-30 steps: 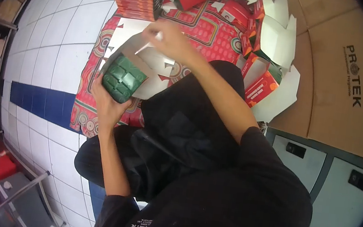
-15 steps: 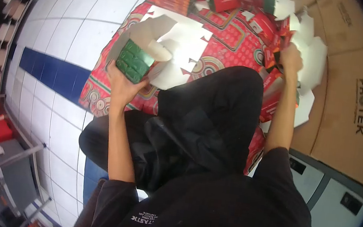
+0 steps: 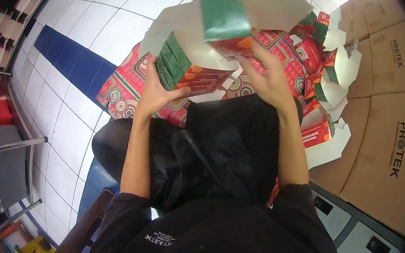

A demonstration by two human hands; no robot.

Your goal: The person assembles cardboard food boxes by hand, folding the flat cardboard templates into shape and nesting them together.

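Observation:
My left hand (image 3: 157, 94) is wrapped around the near end of a stack of nested green and red cardboard boxes (image 3: 202, 80), thumb on the red side. White inner flaps fan out from the far side of the stack. In my right hand (image 3: 270, 80) is another green and red cardboard box (image 3: 224, 14), gripped by its red lower side and slightly blurred. It is tilted just above and beyond the stack, its white flap spreading to the right. Whether the two touch is unclear.
More open red and green boxes (image 3: 317, 128) lie along the right side of the red patterned mat (image 3: 110, 96). Large brown cartons (image 3: 388, 134) and grey lockers (image 3: 326, 207) stand at the right. A metal rack (image 3: 12, 153) is at the left.
My right hand has come from the boxes at the right to the middle, bringing a box. My left hand has moved slightly right and now holds the stack at a different angle.

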